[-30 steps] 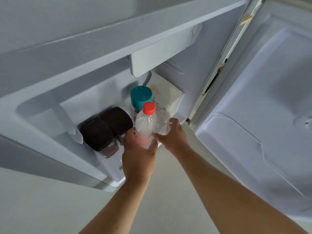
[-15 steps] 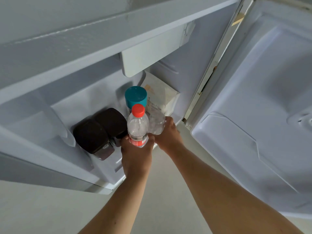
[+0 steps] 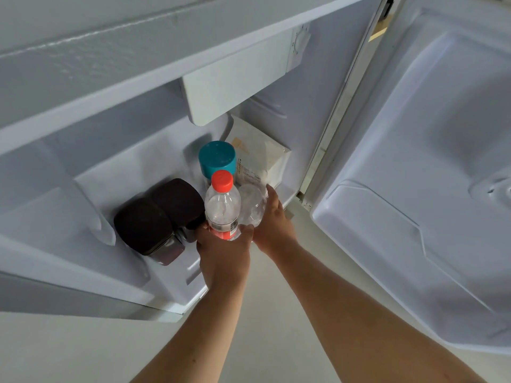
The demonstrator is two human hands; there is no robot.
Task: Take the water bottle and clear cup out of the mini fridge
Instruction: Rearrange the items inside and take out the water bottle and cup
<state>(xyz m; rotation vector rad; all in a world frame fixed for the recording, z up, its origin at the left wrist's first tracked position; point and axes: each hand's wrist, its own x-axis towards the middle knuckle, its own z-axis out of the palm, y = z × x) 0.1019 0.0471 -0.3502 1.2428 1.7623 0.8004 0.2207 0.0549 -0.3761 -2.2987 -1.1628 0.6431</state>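
Fingers of the left hand (image 3: 224,255) wrap the rigid water bottle (image 3: 222,208) low, while the right hand (image 3: 272,222) cradles the flimsy, crushable clear cup (image 3: 252,205) beside it.

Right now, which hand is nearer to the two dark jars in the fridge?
Left. The left hand, gripping the water bottle, is right beside the dark jars. The right hand, holding the clear cup, is beyond the bottle.

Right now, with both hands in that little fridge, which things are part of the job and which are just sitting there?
Part of the job:
- water bottle, red cap, gripped by the left hand
- clear cup, held by the right hand
- mini fridge, door open

Just sitting there:
- teal-lidded jar
- two dark-lidded containers
- white packet at the back
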